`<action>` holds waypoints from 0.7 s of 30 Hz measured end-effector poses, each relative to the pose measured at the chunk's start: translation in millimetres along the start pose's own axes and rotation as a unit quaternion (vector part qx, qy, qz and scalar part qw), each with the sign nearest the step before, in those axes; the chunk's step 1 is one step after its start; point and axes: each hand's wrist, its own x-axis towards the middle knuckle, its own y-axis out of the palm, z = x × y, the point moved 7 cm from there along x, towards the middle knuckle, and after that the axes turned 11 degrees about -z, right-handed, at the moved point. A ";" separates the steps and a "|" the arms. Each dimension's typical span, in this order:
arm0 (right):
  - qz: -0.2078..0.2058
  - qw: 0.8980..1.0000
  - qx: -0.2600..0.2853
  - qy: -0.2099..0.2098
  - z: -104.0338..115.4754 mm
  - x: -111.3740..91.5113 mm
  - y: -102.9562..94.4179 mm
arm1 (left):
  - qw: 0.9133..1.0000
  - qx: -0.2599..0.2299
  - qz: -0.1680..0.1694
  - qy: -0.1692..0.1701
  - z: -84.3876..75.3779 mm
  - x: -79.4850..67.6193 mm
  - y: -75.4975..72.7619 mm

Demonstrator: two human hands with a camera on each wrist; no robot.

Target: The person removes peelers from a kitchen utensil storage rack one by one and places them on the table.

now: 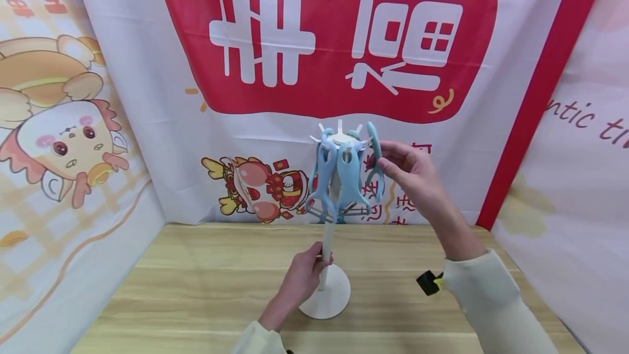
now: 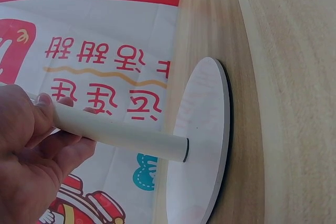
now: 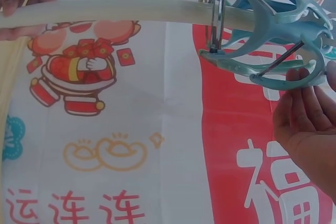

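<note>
A white stand with a round base (image 1: 336,302) stands upright on the table, with a ring of hooks (image 1: 340,139) at its top. Several light blue Y-shaped peelers (image 1: 349,176) hang around it, blades downward. My left hand (image 1: 303,273) grips the pole (image 2: 123,136) low down, a little above the base. Up at the hooks, my right hand (image 1: 413,176) pinches a blue peeler (image 1: 375,146) by its handle, on the right side of the ring. In the right wrist view my fingers (image 3: 304,106) hold that handle's end, and a metal blade (image 3: 216,19) shows on a neighbouring peeler.
The wooden table (image 1: 196,277) spreads to both sides of the stand. Close behind it hangs a white cloth with a red printed panel (image 1: 334,97). Printed cloths also line the left side (image 1: 64,223) and right side (image 1: 560,190).
</note>
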 end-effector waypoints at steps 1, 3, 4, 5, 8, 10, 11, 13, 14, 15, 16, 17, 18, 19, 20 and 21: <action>0.000 1.000 0.004 -0.003 0.6 0.0 -0.8 | 1.000 0.001 0.000 0.000 0.1 -0.1 0.3; 0.000 1.000 0.013 -0.006 2.0 0.0 -2.2 | 1.000 0.003 0.000 -0.001 0.3 -0.4 0.7; -0.002 1.000 0.016 -0.008 2.8 -0.1 -3.1 | 1.000 0.003 0.000 -0.002 0.4 -0.5 1.0; -0.003 1.000 0.018 -0.009 3.5 -0.2 -3.9 | 1.000 0.003 0.001 -0.002 0.5 -0.6 1.3; -0.009 1.000 0.023 -0.004 4.6 -0.6 -6.5 | 1.000 0.005 0.003 -0.006 0.8 -0.6 2.0; -0.009 1.000 0.029 0.007 4.1 -0.7 -7.9 | 1.000 0.007 0.003 -0.010 1.2 -0.6 2.1; -0.008 0.999 0.030 0.012 3.6 -0.9 -8.6 | 1.000 0.008 0.002 -0.010 1.5 -0.6 2.3; -0.010 0.999 0.041 0.025 2.3 -1.6 -11.1 | 1.000 0.007 0.001 -0.013 1.9 -0.5 2.4; -0.012 0.999 0.043 0.030 1.7 -2.2 -12.3 | 1.000 0.006 0.001 -0.014 2.1 -0.3 2.4; -0.014 0.998 0.045 0.034 1.2 -2.8 -13.6 | 1.000 0.005 0.001 -0.014 1.9 -0.1 2.3; -0.016 0.998 0.047 0.036 0.9 -3.6 -14.9 | 1.000 0.004 0.002 -0.015 1.9 0.1 2.3; -0.018 0.998 0.049 0.040 0.2 -4.4 -16.0 | 1.000 0.003 0.003 -0.013 1.8 0.4 2.2; -0.019 0.997 0.052 0.046 -0.6 -5.5 -16.8 | 1.000 0.003 0.004 -0.013 1.6 0.5 2.0; -0.019 0.997 0.050 0.050 -1.4 -6.6 -17.0 | 1.000 0.004 0.004 -0.010 1.5 0.6 1.8; -0.019 0.997 0.047 0.054 -2.3 -7.8 -16.9 | 1.000 0.005 0.005 -0.009 1.4 0.6 1.7; -0.018 0.997 0.045 0.058 -3.0 -8.9 -16.7 | 1.000 0.006 0.005 -0.007 1.4 0.5 1.4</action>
